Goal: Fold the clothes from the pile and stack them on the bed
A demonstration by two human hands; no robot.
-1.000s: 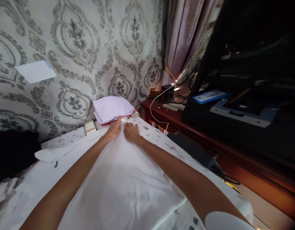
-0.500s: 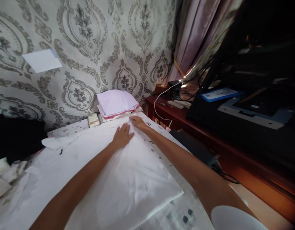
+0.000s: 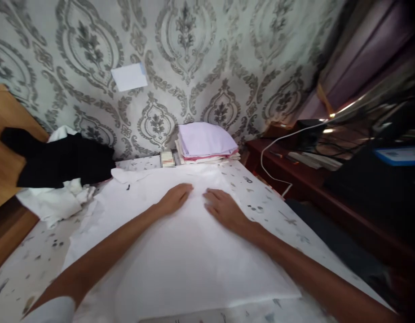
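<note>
1. the large white soft cloth (image 3: 194, 260) lies spread on a white fabric cover with small grey printed figures (image 3: 275, 204); the forearms hide parts of its sides.
2. the left hand (image 3: 176, 197) rests on the cloth near its far edge, fingers together and slightly bent. the right hand (image 3: 224, 208) lies just beside it, apart, with fingers curled toward the cloth. both are a little blurred, so i cannot tell if they pinch the fabric.
3. just behind the cloth stands a stack of folded fabrics with a pale lilac piece on top (image 3: 207, 139); its lower layers show only as edges. beside it, a small pale box-like object (image 3: 167, 159) is pixelated, and its print is unreadable.
4. at the left, a black crumpled cloth (image 3: 72, 159) partly covers some white crumpled cloth (image 3: 59, 204); a light brown wooden panel (image 3: 12, 148) is cut by the frame.
5. at the right, a dark red wooden table (image 3: 258, 150) carries a thin white cable (image 3: 263, 154); the dark things behind are hard to distinguish.
</note>
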